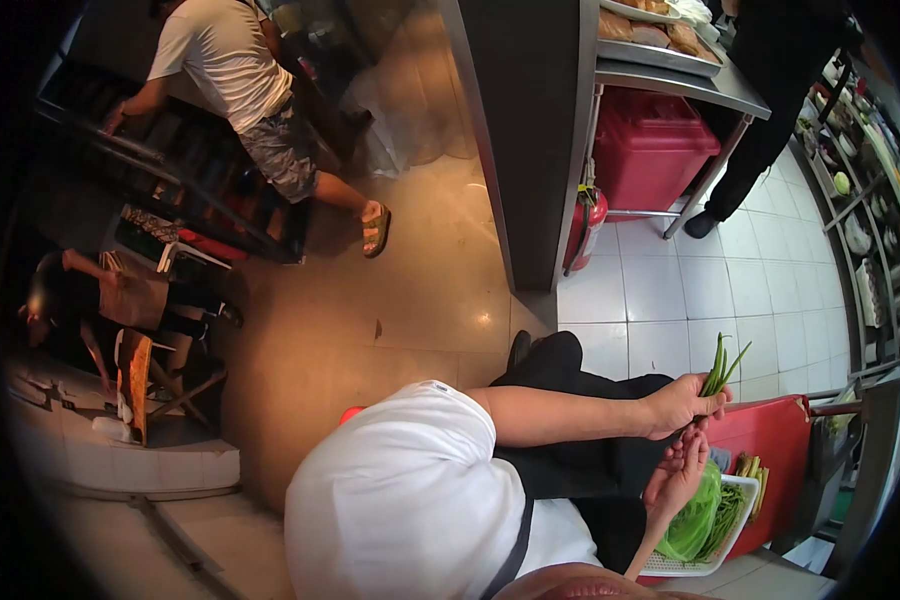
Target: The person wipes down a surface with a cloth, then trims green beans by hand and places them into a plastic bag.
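Observation:
A small bunch of long green beans sticks up from my left hand, whose fingers are wrapped round it. Just below, close to the lower end of the bunch, is my right hand, its fingertips pinched together; what they hold is too small to make out. Beneath my right hand stands a white plastic basket with more green beans and a light green plastic bag in it. Some yellowish-green stalks lie beside the basket on a red surface.
A red bin and a metal table with food trays stand at the upper right, near a fire extinguisher. One person stands beside that table. Two other people are at the left. Shelves of vegetables line the far right.

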`<state>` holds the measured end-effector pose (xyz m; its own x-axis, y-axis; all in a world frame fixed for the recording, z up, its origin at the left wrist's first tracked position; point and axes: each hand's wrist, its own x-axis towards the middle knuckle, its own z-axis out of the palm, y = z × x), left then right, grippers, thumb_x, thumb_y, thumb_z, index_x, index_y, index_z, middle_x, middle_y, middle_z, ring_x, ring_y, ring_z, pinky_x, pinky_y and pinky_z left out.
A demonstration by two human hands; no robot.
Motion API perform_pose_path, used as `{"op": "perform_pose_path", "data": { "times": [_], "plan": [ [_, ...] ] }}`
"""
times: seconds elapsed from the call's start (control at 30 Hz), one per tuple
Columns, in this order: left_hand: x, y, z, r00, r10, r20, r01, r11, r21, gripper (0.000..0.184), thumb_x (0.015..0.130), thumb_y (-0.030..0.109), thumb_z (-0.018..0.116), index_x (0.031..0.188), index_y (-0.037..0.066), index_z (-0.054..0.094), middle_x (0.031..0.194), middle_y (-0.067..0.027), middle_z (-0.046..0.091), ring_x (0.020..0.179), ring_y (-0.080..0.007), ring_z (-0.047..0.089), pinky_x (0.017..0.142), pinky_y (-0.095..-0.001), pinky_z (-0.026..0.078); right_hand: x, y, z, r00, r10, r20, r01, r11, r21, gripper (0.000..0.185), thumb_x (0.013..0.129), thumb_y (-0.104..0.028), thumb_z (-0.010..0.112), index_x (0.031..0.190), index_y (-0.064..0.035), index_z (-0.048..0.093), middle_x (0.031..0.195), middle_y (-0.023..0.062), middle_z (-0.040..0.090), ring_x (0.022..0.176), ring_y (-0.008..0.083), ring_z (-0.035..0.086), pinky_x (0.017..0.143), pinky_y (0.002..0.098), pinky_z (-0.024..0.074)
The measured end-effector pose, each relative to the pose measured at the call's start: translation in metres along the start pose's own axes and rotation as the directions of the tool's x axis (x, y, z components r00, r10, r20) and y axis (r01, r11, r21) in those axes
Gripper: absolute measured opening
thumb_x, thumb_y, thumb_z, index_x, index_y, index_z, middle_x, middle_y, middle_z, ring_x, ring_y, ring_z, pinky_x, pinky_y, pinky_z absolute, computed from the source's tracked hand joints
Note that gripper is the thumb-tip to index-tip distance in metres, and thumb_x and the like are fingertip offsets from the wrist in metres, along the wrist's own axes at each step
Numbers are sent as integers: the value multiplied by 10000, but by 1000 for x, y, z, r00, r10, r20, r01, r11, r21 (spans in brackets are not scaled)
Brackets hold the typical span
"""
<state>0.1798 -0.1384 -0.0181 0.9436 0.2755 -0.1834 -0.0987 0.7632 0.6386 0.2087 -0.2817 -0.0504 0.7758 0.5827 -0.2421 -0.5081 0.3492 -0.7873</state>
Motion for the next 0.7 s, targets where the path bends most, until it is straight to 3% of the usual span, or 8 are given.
{"op": "perform_pose_path", "data": {
  "times": [0.13,0.23,0.3,0.4,0.43,0.5,0.6,0.7],
  "plan": [
    [-3,-20,0,997,-71,23,69,994,85,161,969,223,605,992,68,568,773,4,565,561,-40,484,479,-192,383,6,-2,-18,997,-70,16,70,997,40,295,1023,-233,488,1239,-38,537,1098,47,621,927,101,569,845,253,461],
    [-13,-32,0,992,-98,79,87,987,132,172,953,218,630,954,52,588,726,7,571,558,-48,481,482,-208,382,5,-15,-18,996,-85,-9,85,996,-14,397,1029,-262,470,1333,-6,459,1237,125,562,1082,195,564,913,316,469],
    [-18,-38,0,980,-182,85,145,933,329,174,950,208,626,973,39,593,721,5,571,554,-61,482,484,-221,388,0,-26,-13,992,-99,75,101,995,-14,516,1025,-309,470,1415,15,372,1378,194,475,1250,264,505,1025,368,426],
    [-24,-46,-2,955,-279,98,190,834,518,194,927,203,632,949,12,611,691,-18,579,555,-93,520,487,-248,422,-3,-36,-14,972,-11,234,70,966,-248,529,1014,-276,502,1427,19,353,1373,200,483,1263,267,497,1046,367,406],
    [-25,-48,-2,946,-304,111,193,806,559,200,921,209,637,931,10,614,685,-23,581,558,-97,529,487,-250,427,4,-30,-23,980,-3,198,60,958,-281,495,995,-205,542,1401,26,380,1300,195,550,1215,270,537,1023,373,425],
    [-28,-50,0,947,-303,104,176,764,621,253,907,254,650,893,2,625,665,-40,586,568,-107,556,485,-258,448,1,-32,-29,983,54,178,0,957,-291,459,982,-158,556,1373,29,404,1233,186,596,1174,271,566,1008,379,437],
    [-30,-46,4,943,-308,127,163,759,630,254,908,244,627,987,3,614,676,-35,548,533,-113,516,472,-260,439,-1,-34,-26,991,62,120,-30,967,-252,376,975,-133,558,1296,30,454,1118,179,657,1095,274,614,982,390,456],
    [-28,-49,1,898,-426,107,312,789,529,210,900,233,622,921,27,591,665,-13,507,491,-103,455,429,-254,377,-1,-31,-31,991,80,104,-57,977,-206,344,980,-149,548,1268,22,468,1099,180,664,1077,274,623,972,392,460]
  ]
}}
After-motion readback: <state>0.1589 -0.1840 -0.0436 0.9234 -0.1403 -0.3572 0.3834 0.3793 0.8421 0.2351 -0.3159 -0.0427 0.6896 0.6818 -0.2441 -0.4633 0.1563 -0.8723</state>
